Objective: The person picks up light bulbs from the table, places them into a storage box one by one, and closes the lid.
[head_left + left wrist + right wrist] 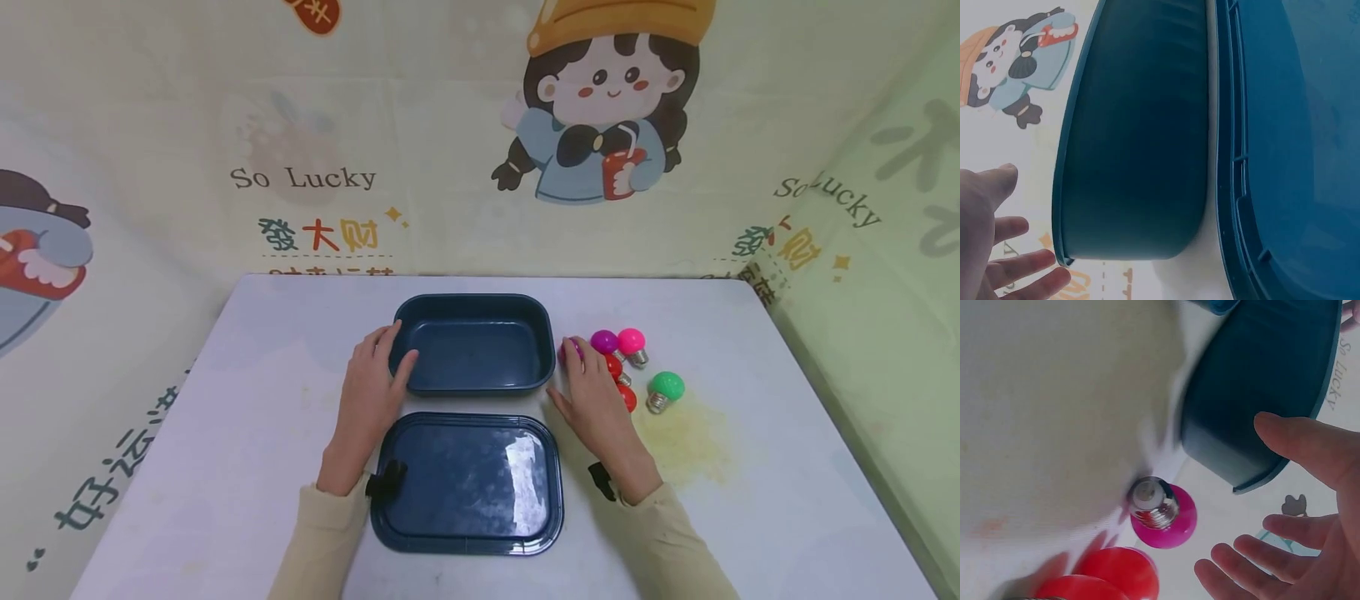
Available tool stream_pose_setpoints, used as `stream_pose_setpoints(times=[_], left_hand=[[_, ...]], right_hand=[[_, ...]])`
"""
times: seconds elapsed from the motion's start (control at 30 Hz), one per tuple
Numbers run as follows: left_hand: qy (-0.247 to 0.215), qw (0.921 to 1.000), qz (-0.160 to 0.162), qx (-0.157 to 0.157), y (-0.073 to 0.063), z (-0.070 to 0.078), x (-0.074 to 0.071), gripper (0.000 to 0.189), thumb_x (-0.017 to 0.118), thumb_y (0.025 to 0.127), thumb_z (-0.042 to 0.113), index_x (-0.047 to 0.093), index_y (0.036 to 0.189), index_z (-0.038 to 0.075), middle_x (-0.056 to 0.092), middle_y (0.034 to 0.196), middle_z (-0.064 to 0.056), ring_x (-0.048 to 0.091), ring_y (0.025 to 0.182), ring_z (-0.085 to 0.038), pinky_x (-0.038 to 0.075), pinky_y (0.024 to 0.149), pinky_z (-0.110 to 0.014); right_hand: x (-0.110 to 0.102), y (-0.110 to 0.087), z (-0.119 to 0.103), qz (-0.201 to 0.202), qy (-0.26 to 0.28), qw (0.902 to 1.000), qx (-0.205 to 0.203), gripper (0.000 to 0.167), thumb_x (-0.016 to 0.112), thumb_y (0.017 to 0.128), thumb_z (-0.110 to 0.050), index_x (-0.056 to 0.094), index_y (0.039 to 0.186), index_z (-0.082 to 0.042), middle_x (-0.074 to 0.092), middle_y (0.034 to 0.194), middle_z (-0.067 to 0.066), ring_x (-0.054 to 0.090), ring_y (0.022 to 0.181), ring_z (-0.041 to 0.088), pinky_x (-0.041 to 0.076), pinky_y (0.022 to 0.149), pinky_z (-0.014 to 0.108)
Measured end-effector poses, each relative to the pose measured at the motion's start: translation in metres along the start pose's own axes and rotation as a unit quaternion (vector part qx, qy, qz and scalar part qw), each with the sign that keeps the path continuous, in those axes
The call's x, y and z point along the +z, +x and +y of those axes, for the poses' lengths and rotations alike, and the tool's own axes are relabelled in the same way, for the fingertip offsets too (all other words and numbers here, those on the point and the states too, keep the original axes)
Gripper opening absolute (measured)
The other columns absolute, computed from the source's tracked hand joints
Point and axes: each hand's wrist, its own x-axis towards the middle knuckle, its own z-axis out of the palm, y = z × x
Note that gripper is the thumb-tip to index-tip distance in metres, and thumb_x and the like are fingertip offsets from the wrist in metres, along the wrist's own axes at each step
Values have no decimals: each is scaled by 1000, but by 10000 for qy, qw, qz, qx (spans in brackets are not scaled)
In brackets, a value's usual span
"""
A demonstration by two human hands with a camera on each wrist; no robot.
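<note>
A dark blue rectangular box (472, 379) stands without a cover near the middle of the table. My left hand (372, 383) is at its left end, fingers spread by the rim and thumb over the near corner. In the left wrist view, the fingertips (1054, 259) lie close to the rim. My right hand (596, 408) is between the box's right end and a group of light bulbs. Its fingers are loosely extended and hold nothing. A purple bulb (1169, 528) lies beneath that hand, partly hidden by it in the head view.
A dark blue lid (457, 492) lies flat in front of the box. To the right are another purple bulb (603, 341), a pink bulb (632, 340), two red bulbs (627, 400) and a green bulb (667, 385). A printed cloth (450, 167) hangs behind the table.
</note>
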Motion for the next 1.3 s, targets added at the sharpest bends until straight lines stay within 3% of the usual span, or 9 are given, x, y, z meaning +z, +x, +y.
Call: stream_pose_setpoints(times=[0.37, 0.7, 1.3], left_hand=[[-443, 9981, -175, -388, 7, -8, 2, 55, 54, 102, 36, 45, 147, 6, 47, 143, -21, 45, 132, -37, 40, 109, -54], [-823, 9941, -263, -661, 12, -14, 6, 52, 56, 102, 30, 45, 147, 7, 49, 140, -19, 54, 121, -34, 47, 99, -53], [-1539, 9845, 17, -846, 18, -27, 16, 46, 59, 99, 13, 50, 142, 2, 58, 129, -22, 63, 110, -35, 55, 93, -48]], right_hand=[[5, 5, 6, -22, 217, 9996, 153, 90, 82, 80, -21, 31, 151, -1, 36, 149, 23, 38, 138, 39, 50, 99, 53], [9, 14, 11, 90, 215, 9995, 215, 89, 83, 80, -20, 32, 150, 0, 39, 146, 24, 42, 133, 40, 54, 93, 53], [14, 25, 14, 237, 327, 9986, 348, 84, 82, 80, -14, 36, 148, 0, 42, 143, 25, 44, 131, 40, 55, 90, 53]])
